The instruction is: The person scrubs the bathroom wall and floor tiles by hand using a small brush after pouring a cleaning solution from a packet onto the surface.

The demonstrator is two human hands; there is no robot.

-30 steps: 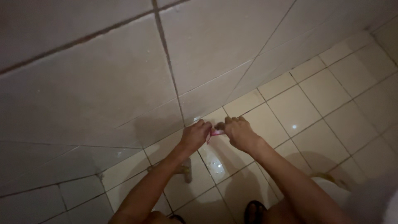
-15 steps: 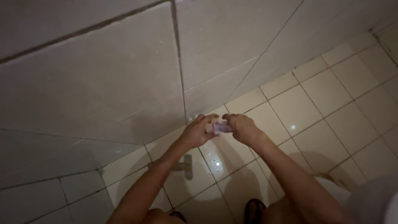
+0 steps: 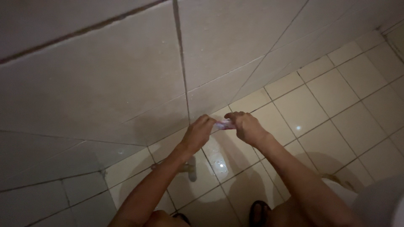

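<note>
Pink and pale, the small crumpled plastic sachet (image 3: 223, 123) sits at the centre of the frame, pinched between both of your hands. Your left hand (image 3: 198, 133) grips its left end with fingertips curled shut, and your right hand (image 3: 248, 127) clamps the right end in the same way, the knuckles of both nearly touching.

Half a second ago the sachet stood more upright and showed a broader pink face, with your left fingers looser around it. Now both hands have closed in and the sachet is stretched flat and thin between them, which reads as a pull or twist across it; whether it has torn open you cannot tell from here.

Dim light hides much. Only a sliver of the sachet shows between your fingertips, and its shape and any print are lost. Below your hands, a short grey metal pipe fitting (image 3: 190, 168) lies against the glossy beige tiled floor (image 3: 336, 101), half covered by your left forearm. A dark sandal (image 3: 259, 210) is cut off at the bottom edge, and a white rounded object (image 3: 343, 191) at lower right is too cropped to identify. Grey wall tiles (image 3: 105, 71) fill the upper left.
</note>
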